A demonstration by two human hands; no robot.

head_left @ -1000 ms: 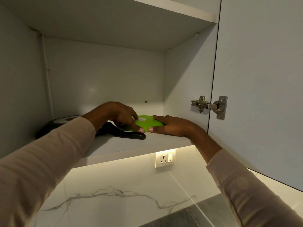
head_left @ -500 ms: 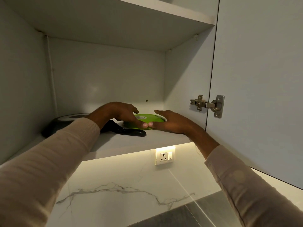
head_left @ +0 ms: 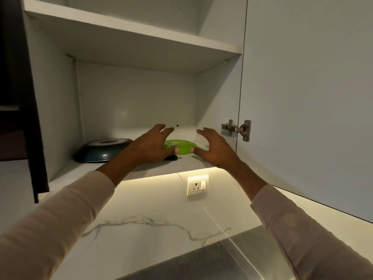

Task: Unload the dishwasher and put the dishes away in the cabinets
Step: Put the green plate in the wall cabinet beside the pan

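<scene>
A green plate (head_left: 181,146) lies upside down on the lower shelf (head_left: 187,163) of the open wall cabinet, toward the right. A dark pan (head_left: 101,150) lies upside down on the left of the same shelf; its black handle end (head_left: 171,157) shows under my left hand. My left hand (head_left: 150,145) hovers just in front of the plate, fingers spread, holding nothing. My right hand (head_left: 214,148) is at the plate's right, fingers apart, also holding nothing. Both hands are clear of the plate.
The cabinet door (head_left: 302,98) stands open on the right with a metal hinge (head_left: 238,129). An upper shelf (head_left: 131,29) is above. Below are a marble backsplash (head_left: 141,219), a wall socket (head_left: 197,184) and a grey counter (head_left: 201,261). A dark cabinet panel (head_left: 26,98) is at the left.
Both hands have let go of the green plate and drawn back from the shelf with fingers spread. The plate stays on the shelf. My view has pulled back.
</scene>
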